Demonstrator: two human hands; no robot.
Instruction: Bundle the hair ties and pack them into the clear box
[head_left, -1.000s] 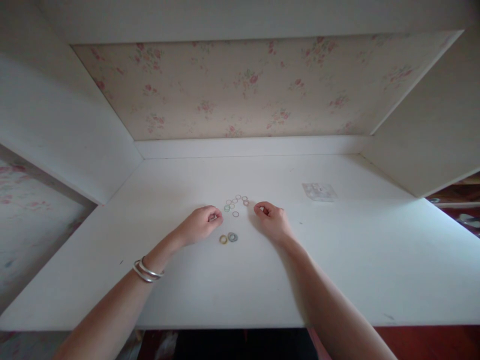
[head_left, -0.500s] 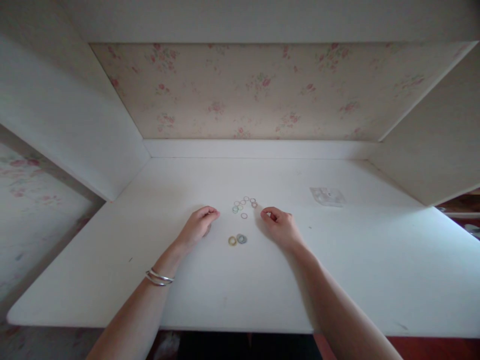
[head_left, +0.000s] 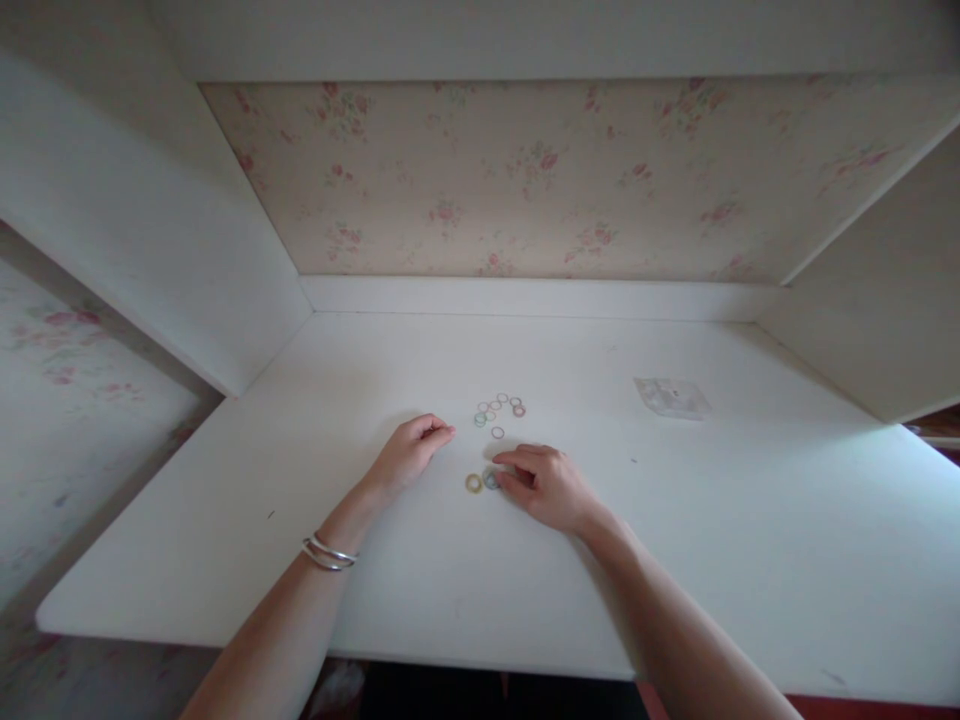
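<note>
It's the right hand (head_left: 546, 485) nearer, fingers parted at the right edge of the grey rings (head_left: 487, 480), yellow rings (head_left: 468, 485) just left, left hand (head_left: 409, 450) fingertips together.

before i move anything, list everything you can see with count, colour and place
table: one, white, across the picture
thin rings: about nine, pale, green and pink, mid-table
yellow rings: count unclear, yellow, nearer the front
grey rings: count unclear, grey, right beside the yellow rings
packet: one, clear, right rear of table
specks: at least two, dark, on table
wall: one, cream, floral, behind table
panels: at least three, white, around wall
bangles: two, silver, on left wrist
left hand: one, bare, left of thin rings
right hand: one, bare, at grey rings
</note>
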